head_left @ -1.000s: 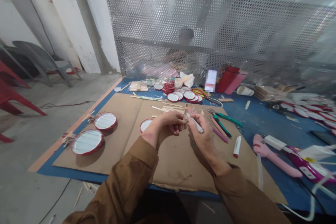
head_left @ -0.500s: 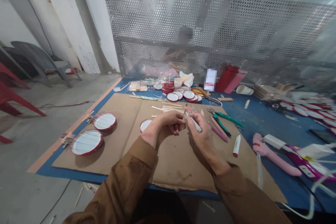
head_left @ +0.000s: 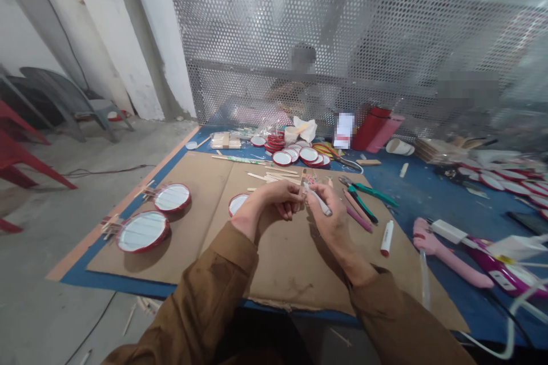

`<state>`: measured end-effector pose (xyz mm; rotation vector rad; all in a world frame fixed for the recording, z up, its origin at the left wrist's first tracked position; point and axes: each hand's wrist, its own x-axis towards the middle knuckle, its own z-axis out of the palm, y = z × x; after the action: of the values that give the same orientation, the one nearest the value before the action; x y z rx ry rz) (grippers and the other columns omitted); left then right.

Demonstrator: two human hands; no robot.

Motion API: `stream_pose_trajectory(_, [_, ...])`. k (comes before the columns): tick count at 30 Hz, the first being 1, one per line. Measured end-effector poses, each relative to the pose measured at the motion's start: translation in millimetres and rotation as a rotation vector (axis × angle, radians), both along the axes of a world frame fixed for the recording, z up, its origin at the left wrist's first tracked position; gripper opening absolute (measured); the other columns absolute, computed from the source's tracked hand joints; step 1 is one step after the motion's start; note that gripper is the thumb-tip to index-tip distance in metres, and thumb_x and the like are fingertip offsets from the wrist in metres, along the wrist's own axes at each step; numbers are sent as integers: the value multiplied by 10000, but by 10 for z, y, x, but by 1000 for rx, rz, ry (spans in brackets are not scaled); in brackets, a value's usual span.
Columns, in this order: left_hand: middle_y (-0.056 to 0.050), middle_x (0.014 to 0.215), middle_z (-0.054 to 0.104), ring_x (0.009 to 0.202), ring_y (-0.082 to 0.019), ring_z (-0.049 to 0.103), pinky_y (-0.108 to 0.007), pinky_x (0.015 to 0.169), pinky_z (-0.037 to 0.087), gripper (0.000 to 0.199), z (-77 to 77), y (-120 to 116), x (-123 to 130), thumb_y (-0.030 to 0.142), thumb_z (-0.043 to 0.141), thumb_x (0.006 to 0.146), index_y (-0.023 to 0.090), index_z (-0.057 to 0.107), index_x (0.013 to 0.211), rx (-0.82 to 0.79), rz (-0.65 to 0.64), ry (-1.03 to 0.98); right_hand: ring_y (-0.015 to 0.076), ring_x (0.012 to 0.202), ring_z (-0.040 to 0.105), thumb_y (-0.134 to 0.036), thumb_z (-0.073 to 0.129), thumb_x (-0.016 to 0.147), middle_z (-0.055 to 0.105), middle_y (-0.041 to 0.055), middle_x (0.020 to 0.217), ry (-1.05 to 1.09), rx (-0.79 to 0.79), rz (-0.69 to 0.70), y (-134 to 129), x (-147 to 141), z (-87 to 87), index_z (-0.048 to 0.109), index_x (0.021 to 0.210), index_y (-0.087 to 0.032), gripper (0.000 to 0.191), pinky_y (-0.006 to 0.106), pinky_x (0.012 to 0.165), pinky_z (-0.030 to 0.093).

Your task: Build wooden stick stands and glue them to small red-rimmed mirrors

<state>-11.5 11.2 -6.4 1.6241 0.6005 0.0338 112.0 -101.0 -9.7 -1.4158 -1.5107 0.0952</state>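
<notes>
Fingers of the right hand [head_left: 331, 211] are curled around a small white tube [head_left: 320, 203], its narrow nozzle slanting up and left toward the fingertips of the left hand [head_left: 280, 197]. These are closed in a pinch on a slim, brownish strip [head_left: 303, 173], too small to make out in detail. Both hands are over a sheet of flat brown cardboard [head_left: 291, 268], creased and stained, on a blue table [head_left: 428, 177]. Loose, pale wooden sticks [head_left: 282, 175], flat and straight, lie just beyond the left hand. To the left sit a larger disc [head_left: 143, 232] and a smaller disc [head_left: 172, 198], each with a pale, faintly striped face, a glossy red rim and thin sticks at its outer side. Right of the hands lie green-handled pliers [head_left: 377, 195] and a smooth white tube with a red end [head_left: 387, 238]. Behind, a dull silver metal screen [head_left: 257, 40] is pierced with round holes.
</notes>
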Motion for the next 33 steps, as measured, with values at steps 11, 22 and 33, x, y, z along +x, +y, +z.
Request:
stream_pose_trajectory(11, [25,605,595,486,-126,631,-232,500,524,146,-29,22,5,295,553,861,160,509,826,-12,-14,0,204,759,614,-352,509,865,671,7,800,4,27,-24,9,8,9,575,861,-249,122,476,926,443])
stream_pose_trajectory(22, [21,607,592,483,-131,627,-245,496,531,198,-18,12,1,343,595,839,163,517,826,-10,-5,2,196,747,609,-343,508,868,672,6,798,16,-4,-15,-4,1,25,583,846,-239,130,437,869,461])
stream_pose_trajectory(33, [30,591,586,474,-121,620,-241,492,530,88,17,-12,-3,219,497,872,158,495,808,-3,2,15,209,824,621,-370,515,862,681,37,863,50,-18,-7,9,23,-3,598,930,-222,182,366,786,485])
